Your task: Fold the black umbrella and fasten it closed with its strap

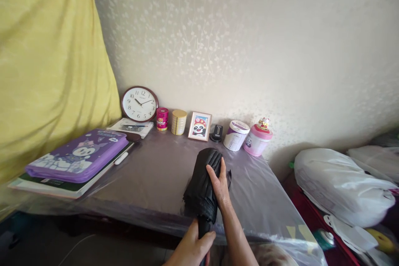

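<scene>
A black folding umbrella (204, 183) is held at a tilt over the front part of the table, its canopy folded and gathered. My left hand (197, 241) is wrapped round its black handle at the bottom of the view. On the right side of the canopy lies my right hand (220, 185), thumb and a finger pressed along the black fabric; its other fingers are hidden behind the umbrella. A small loose flap of fabric shows to the right of that hand.
On the plastic-covered table (156, 170) a purple case (81, 153) lies on books at left. Along the wall stand a clock (140, 104), a pink tin (162, 119), a yellow tin (179, 122), a panda picture frame (200, 126) and tubs (236, 135). White bags (339, 183) sit beyond the right edge.
</scene>
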Demonstrator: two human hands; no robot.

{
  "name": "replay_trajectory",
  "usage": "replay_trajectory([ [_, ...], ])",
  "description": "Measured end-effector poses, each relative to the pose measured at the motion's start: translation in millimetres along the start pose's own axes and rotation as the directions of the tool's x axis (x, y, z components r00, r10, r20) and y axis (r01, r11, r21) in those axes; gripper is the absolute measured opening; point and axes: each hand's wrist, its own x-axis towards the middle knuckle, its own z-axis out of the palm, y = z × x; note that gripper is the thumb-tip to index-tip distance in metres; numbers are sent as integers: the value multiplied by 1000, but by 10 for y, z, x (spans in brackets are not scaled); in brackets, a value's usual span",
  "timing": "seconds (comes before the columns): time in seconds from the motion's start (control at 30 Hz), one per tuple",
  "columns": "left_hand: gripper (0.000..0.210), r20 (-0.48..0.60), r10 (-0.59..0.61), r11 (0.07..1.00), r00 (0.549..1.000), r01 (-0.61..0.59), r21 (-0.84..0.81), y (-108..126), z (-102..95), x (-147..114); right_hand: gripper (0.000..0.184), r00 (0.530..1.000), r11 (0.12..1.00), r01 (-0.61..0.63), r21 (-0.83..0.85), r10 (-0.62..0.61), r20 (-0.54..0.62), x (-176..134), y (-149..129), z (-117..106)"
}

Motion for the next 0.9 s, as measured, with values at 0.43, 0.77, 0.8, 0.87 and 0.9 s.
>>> replay_trajectory([
  [0.43, 55, -292, 110, 879, 950, 44, 474, -60, -54, 3, 91, 996, 992, -87, 89, 89, -21, -99, 175, 31],
  [0.77, 43, 234, 21, 954, 972, 50, -296, -83, -52, -42, 85, 976, 873, -217, 436, 202, 80, -158, 113, -47],
  [0.8, 41, 235, 14, 949, 972, 60, -308, -96, -44, -44, 85, 977, 878, -214, 427, 196, 86, -164, 120, -51],
  [0.87, 35, 199, -7, 955, 980, 66, -289, -113, -31, -57, 83, 983, 910, -181, 373, 167, 70, -172, 137, -58],
  [0.9, 33, 175, -16, 962, 984, 63, -266, -115, -25, -65, 82, 987, 930, -162, 330, 152, 54, -176, 145, -62],
])
